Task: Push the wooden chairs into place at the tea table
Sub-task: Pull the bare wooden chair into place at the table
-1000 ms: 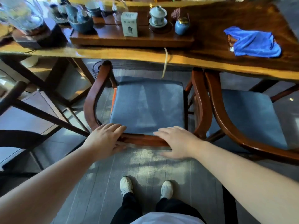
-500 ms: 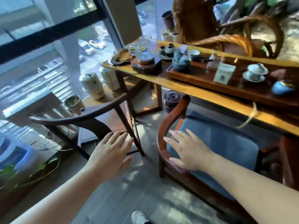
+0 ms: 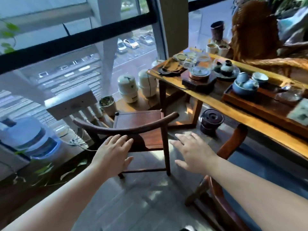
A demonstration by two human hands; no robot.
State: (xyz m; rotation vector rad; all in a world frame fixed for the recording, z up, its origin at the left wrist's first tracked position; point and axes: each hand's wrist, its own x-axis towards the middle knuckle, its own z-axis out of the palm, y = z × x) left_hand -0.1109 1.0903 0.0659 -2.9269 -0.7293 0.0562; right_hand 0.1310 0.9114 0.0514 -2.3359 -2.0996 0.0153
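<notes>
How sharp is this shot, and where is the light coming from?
Head view: daylight comes through the window at left, throwing bright patches on the floor; the tea tray and right edge are motion-blurred; the wide lens bows the window frame; both hands, left and right, are slightly soft.

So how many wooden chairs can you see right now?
2: a dark chair by the window, past both hands, and a cushioned chair at the table, lower right. Others may be out of view.

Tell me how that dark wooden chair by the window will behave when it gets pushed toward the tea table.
The dark wooden chair looks rigid, so it should move as one piece. Its legs are thin and its frame open, so it is probably fairly light. A push high on the curved top rail, near the left hand, might tip it forward instead of sliding it.
</notes>
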